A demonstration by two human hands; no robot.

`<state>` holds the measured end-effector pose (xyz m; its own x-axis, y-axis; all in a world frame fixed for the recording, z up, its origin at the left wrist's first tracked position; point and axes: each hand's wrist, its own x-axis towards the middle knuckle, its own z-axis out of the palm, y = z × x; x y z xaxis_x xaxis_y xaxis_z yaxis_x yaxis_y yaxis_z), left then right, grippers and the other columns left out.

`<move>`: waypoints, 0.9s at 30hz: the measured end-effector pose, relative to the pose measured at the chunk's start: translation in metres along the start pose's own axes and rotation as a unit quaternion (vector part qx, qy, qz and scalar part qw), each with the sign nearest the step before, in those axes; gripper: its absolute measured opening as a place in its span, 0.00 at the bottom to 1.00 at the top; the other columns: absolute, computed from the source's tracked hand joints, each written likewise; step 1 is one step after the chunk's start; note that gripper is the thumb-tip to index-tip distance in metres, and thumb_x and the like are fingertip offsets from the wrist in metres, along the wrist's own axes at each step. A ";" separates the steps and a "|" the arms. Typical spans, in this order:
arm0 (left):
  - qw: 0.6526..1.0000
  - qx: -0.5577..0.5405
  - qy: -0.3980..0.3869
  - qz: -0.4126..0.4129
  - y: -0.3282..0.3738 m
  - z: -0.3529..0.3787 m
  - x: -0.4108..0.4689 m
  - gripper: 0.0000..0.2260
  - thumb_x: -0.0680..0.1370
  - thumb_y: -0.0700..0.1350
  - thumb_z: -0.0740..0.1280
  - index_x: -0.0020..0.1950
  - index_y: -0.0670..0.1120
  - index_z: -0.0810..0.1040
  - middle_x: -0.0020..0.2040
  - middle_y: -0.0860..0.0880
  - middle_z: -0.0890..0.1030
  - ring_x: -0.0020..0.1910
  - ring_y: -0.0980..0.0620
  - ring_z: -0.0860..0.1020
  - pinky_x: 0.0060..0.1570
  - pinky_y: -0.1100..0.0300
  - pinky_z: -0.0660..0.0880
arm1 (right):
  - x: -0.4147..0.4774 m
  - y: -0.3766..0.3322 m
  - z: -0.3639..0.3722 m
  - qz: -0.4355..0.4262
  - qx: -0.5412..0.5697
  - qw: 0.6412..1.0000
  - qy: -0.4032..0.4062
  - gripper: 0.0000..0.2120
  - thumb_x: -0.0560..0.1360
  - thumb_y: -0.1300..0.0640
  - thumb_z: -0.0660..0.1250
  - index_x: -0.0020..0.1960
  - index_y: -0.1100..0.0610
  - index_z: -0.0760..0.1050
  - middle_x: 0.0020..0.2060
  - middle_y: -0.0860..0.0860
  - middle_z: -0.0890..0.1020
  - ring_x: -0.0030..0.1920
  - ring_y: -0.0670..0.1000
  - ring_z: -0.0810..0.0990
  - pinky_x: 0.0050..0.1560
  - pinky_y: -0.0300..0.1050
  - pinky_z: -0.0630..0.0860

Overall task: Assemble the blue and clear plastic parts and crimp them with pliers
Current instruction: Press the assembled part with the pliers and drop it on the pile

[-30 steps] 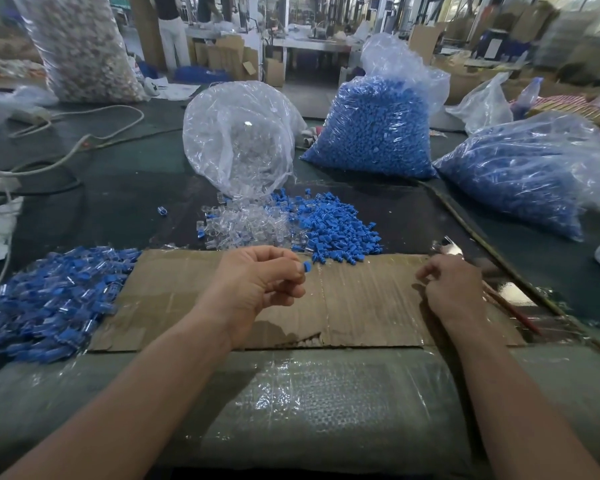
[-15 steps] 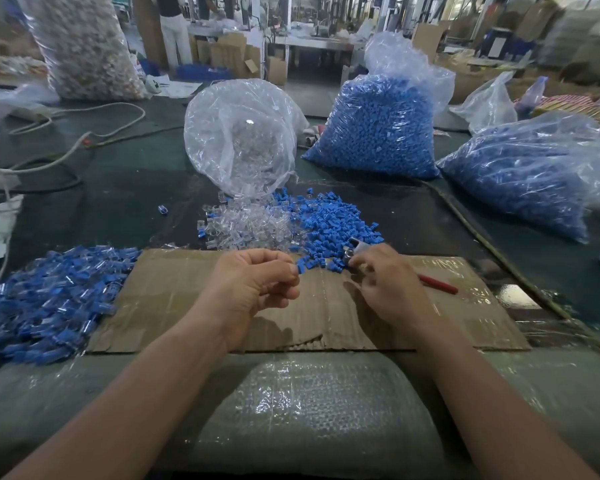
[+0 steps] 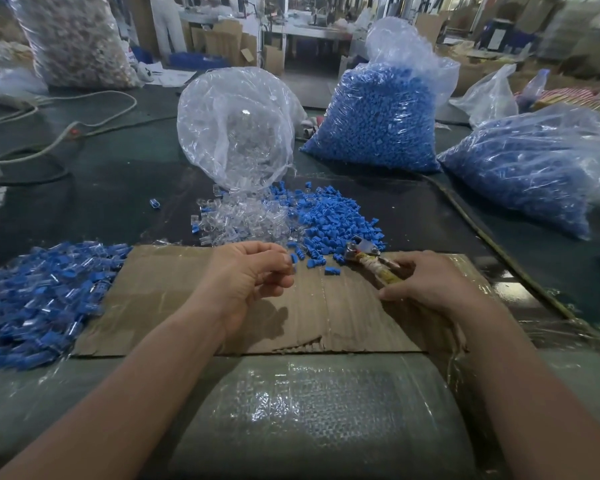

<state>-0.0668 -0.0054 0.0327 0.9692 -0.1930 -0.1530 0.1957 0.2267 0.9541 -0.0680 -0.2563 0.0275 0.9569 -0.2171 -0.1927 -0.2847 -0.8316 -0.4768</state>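
Left hand (image 3: 253,271): fingers pinch what looks like a blue part (image 3: 294,258).
Right hand (image 3: 426,282): fingers grip pliers (image 3: 371,259) over cardboard (image 3: 187,296).

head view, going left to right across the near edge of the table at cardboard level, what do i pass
pile of assembled blue-and-clear parts → left hand → blue part pinched at its fingertips → pliers → right hand, gripping the pliers' handles
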 end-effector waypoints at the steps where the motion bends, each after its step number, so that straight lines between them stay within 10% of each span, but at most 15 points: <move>1: 1.000 0.002 0.000 -0.004 -0.001 0.000 0.002 0.11 0.57 0.39 0.70 0.37 0.39 0.76 0.27 0.46 0.79 0.24 0.53 0.77 0.23 0.66 0.73 | -0.002 -0.001 0.000 0.000 0.008 1.000 0.007 0.16 0.61 0.52 0.74 0.48 0.44 0.78 0.41 0.47 0.79 0.39 0.47 0.76 0.37 0.43 0.74; 12: 1.000 -0.002 0.017 -0.021 -0.008 -0.009 0.036 0.03 0.70 0.32 0.68 0.39 0.38 0.77 0.28 0.45 0.80 0.27 0.53 0.79 0.26 0.65 0.75 | 0.003 -0.029 0.002 -0.099 -0.056 0.978 0.173 0.18 0.68 0.64 0.65 0.57 0.58 0.73 0.44 0.49 0.68 0.41 0.48 0.67 0.42 0.42 0.62; 27: 0.988 -0.095 0.069 0.100 -0.023 -0.019 0.047 0.06 0.71 0.31 0.65 0.40 0.41 0.76 0.31 0.48 0.81 0.30 0.54 0.80 0.30 0.66 0.75 | 0.003 -0.071 0.050 -0.249 -0.006 0.958 0.140 0.19 0.69 0.63 0.66 0.60 0.55 0.71 0.47 0.45 0.67 0.50 0.45 0.67 0.49 0.36 0.62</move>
<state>-0.0230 -0.0016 -0.0017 0.9999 0.0027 -0.0122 0.0099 0.4246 0.9053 -0.0479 -0.1722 0.0177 0.9517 0.0812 0.2960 0.2112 -0.8730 -0.4396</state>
